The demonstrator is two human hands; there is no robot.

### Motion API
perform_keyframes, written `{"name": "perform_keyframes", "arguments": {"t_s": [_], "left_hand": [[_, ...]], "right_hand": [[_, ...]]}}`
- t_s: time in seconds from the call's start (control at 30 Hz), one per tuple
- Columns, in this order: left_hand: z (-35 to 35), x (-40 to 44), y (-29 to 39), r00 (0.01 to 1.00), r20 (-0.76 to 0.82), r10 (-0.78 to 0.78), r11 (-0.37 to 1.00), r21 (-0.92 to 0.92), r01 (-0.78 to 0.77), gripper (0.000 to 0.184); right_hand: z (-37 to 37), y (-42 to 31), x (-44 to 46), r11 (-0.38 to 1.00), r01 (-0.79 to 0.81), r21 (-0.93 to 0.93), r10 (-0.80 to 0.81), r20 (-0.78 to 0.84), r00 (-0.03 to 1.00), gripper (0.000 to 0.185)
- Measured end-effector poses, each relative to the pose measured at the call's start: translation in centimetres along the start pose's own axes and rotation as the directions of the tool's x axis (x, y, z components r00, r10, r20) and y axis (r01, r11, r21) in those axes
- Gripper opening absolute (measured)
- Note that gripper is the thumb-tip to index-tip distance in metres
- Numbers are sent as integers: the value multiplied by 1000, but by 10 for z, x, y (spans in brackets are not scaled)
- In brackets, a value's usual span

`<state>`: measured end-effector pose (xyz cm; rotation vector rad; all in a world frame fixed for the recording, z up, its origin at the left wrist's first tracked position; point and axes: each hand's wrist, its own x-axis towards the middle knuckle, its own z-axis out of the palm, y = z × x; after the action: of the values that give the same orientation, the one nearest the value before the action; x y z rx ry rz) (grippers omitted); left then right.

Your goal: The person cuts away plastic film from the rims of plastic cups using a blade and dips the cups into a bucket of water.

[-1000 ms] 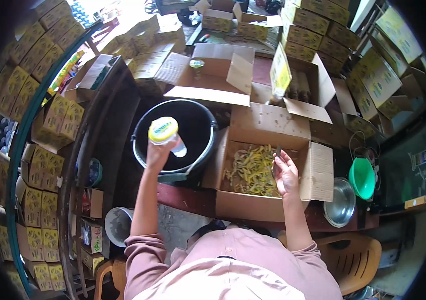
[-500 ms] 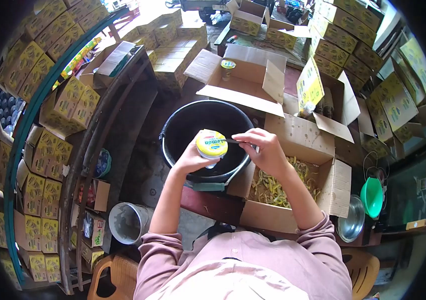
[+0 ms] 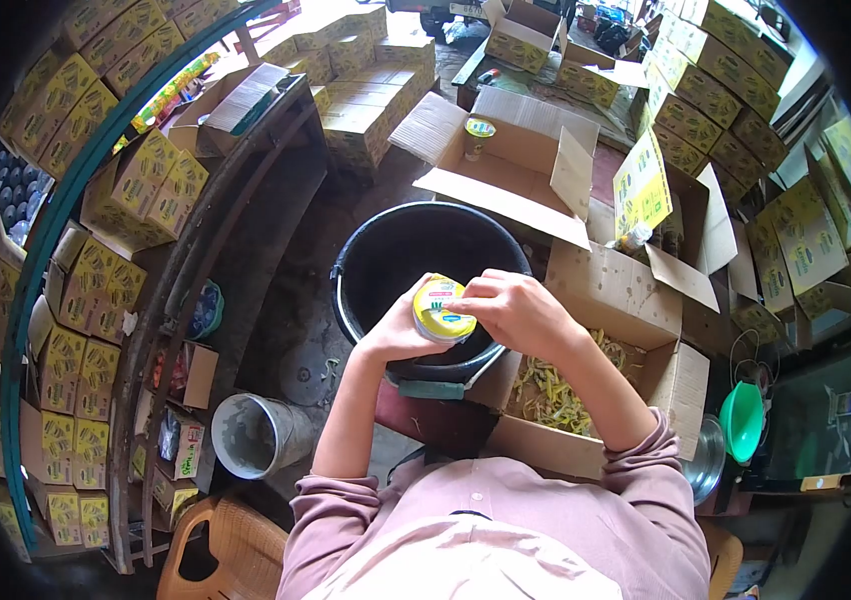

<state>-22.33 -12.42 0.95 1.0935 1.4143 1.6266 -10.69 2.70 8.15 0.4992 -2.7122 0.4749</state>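
My left hand [image 3: 401, 328] is wrapped round a cup with a yellow printed lid [image 3: 443, 308], held upright over the near rim of a black bucket [image 3: 376, 240]. My right hand [image 3: 516, 312] is closed, with its fingertips at the right side of the lid. The thin dark tool seen in it earlier is hidden now, so what it holds cannot be made out. Right of the bucket, partly under my right forearm, an open cardboard box [image 3: 614, 285] holds yellow-green strips [image 3: 556, 398].
Another open box [image 3: 521, 165] with a lidded cup [image 3: 479, 135] stands behind the bucket. A grey bucket [image 3: 261, 436] is at lower left, a green bowl [image 3: 742, 420] and metal bowl [image 3: 708, 460] at right. Stacked cartons [image 3: 371, 100] and a shelf [image 3: 236, 175] surround the area.
My right hand has come from the box of strips to the lid. My left hand has brought the cup nearer the bucket's front rim. The view has shifted, too.
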Motion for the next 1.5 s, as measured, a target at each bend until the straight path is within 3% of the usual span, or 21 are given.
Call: {"name": "perform_keyframes", "arguments": {"t_s": [0.3, 0.6, 0.7, 0.93, 1.0, 1.2, 1.3, 1.37, 1.5], "left_hand": [[-3, 0, -6, 1000, 18, -19, 997, 81, 17, 69], [0, -1, -7, 999, -12, -30, 999, 32, 31, 64], [-5, 1, -11, 997, 72, -39, 995, 94, 32, 73], [-5, 0, -12, 999, 30, -31, 997, 77, 29, 79], [-4, 0, -11, 1000, 15, -9, 993, 121, 8, 80], [-3, 0, -12, 999, -44, 25, 999, 27, -24, 75], [-3, 0, -12, 979, -121, 164, 980, 132, -148, 65], [-5, 2, -19, 975, -137, 176, 945, 301, -129, 64], [-1, 2, -21, 958, -234, 165, 880, 474, -36, 62]], "right_hand": [[5, -2, -1, 1000, -14, -6, 14, 10, 1000, 35], [8, 0, 0, 1000, 3, -21, -2, 54, 999, 34], [11, 4, 0, 999, 22, -27, -21, 40, 999, 34], [-2, 18, -11, 994, 48, -100, -36, 113, 993, 35], [-6, 24, -18, 994, 40, -102, -29, 108, 994, 36], [-26, 35, -34, 997, -49, -64, 49, 4, 999, 28], [-26, 31, -37, 982, -186, 28, 188, -95, 978, 25], [-18, 33, -38, 968, -236, 82, 248, -197, 949, 28], [-12, 21, -23, 905, -316, 285, 370, -161, 915, 29]]}}
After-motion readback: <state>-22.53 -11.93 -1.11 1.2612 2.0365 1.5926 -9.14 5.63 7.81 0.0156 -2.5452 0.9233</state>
